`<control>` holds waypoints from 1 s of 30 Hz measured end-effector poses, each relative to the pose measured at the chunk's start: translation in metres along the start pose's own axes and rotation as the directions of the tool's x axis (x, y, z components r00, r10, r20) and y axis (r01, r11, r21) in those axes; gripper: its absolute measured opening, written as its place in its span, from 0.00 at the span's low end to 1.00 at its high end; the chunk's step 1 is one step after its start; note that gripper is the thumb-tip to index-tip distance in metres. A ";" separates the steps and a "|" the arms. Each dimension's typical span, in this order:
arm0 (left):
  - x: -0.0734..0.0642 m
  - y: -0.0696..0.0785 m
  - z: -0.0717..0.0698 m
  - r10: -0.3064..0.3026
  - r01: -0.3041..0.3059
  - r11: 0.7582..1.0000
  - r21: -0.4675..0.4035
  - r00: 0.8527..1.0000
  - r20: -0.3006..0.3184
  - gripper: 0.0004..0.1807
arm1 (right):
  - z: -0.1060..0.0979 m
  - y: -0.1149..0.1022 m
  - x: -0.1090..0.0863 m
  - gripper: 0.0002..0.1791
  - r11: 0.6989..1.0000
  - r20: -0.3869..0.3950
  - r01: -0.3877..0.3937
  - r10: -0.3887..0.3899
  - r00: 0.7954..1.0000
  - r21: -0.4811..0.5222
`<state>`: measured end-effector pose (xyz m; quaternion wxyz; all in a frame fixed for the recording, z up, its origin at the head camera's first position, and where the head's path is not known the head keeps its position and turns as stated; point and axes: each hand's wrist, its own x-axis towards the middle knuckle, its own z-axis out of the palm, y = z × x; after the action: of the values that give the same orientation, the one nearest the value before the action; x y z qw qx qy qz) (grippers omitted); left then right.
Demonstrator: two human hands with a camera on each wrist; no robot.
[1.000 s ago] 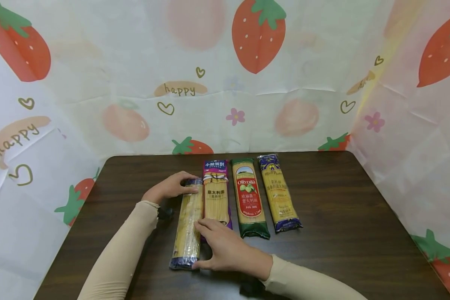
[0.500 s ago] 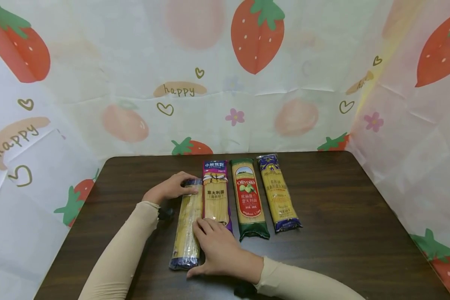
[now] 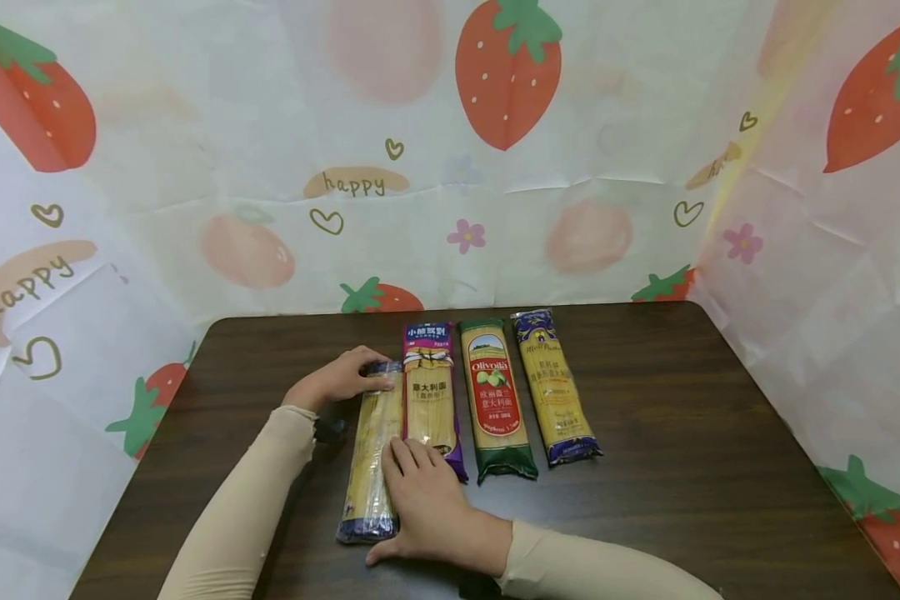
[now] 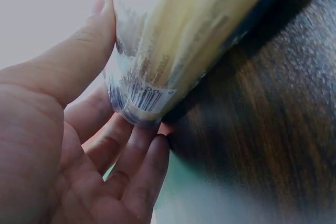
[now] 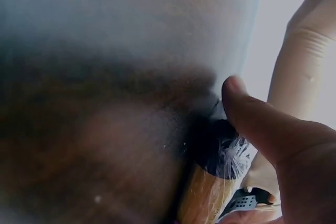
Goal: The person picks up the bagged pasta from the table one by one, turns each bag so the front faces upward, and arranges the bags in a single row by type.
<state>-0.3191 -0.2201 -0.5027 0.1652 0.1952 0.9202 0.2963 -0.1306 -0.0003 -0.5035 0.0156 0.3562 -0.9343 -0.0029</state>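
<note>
A clear-wrapped pack of spaghetti (image 3: 375,454) with dark blue ends lies leftmost in a row on the table. My left hand (image 3: 337,379) holds its far end; in the left wrist view the thumb (image 4: 84,51) lies along one side and the fingers bend round the end with the barcode label. At the near right side of the same pack is my right hand (image 3: 431,504), fingers extended along its edge, thumb spread just beyond the near end. A purple pasta pack (image 3: 431,400) touches or nearly touches it on the right, its lower part partly behind my right hand.
Right of these lie a green-ended Olivoila spaghetti pack (image 3: 497,400) and a yellow pasta pack with blue ends (image 3: 557,387), slightly slanted. All rest on a dark wooden table (image 3: 682,433). A strawberry-print cloth (image 3: 495,242) hangs behind and at both sides.
My right hand has shifted a little left and toward me; its thumb has slid from the pack's near corner to below it. The left hand keeps its place. The view tilts slightly.
</note>
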 end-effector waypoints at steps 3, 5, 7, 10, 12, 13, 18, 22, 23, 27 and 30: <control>-0.001 -0.002 0.000 -0.009 0.009 1.000 -0.004 1.000 0.003 0.33 | 0.000 -0.002 0.000 0.73 1.000 -0.002 -0.001 0.001 1.000 -0.014; -0.002 -0.003 -0.001 -0.004 0.004 1.000 -0.006 1.000 0.007 0.33 | -0.001 -0.002 0.001 0.71 1.000 0.002 -0.003 0.003 1.000 -0.010; -0.004 -0.004 -0.003 0.005 -0.005 1.000 -0.015 1.000 0.010 0.33 | -0.002 -0.003 0.001 0.69 1.000 0.007 -0.006 0.006 1.000 0.001; -0.006 -0.005 -0.005 0.030 -0.030 0.999 -0.035 0.999 0.016 0.31 | -0.003 -0.002 0.001 0.69 0.999 0.011 -0.012 0.012 1.000 0.037; -0.007 -0.005 -0.007 0.041 -0.040 0.998 -0.044 0.999 0.016 0.31 | -0.002 -0.001 0.001 0.68 0.997 0.013 -0.017 0.016 1.000 0.074; -0.008 -0.005 -0.008 0.044 -0.043 0.998 -0.047 0.999 0.015 0.31 | -0.002 0.000 0.001 0.68 0.995 0.013 -0.019 0.018 1.000 0.094; -0.013 -0.006 -0.012 0.045 -0.045 0.998 -0.045 0.999 0.009 0.33 | -0.004 0.003 0.002 0.67 0.981 0.010 -0.015 0.013 1.000 0.196; -0.016 -0.005 -0.016 0.043 -0.043 0.996 -0.072 0.999 0.001 0.32 | -0.006 0.003 0.000 0.67 0.965 0.001 -0.007 0.007 1.000 0.264; -0.017 -0.005 -0.017 0.043 -0.043 0.996 -0.083 0.999 -0.001 0.31 | -0.007 0.003 0.000 0.67 0.959 -0.001 -0.007 0.008 1.000 0.282; -0.021 0.001 -0.024 0.034 -0.034 0.987 -0.156 0.999 0.000 0.31 | -0.013 0.004 -0.002 0.65 0.939 -0.014 -0.009 0.014 1.000 0.343; -0.023 0.005 -0.029 0.057 -0.056 0.976 -0.210 0.998 -0.004 0.30 | -0.019 0.006 -0.005 0.65 0.928 -0.035 0.001 0.013 0.999 0.372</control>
<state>-0.3103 -0.2406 -0.4726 0.1776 0.2031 0.8776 0.3964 -0.1306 0.0074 -0.4847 -0.0351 0.3499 -0.9186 0.1805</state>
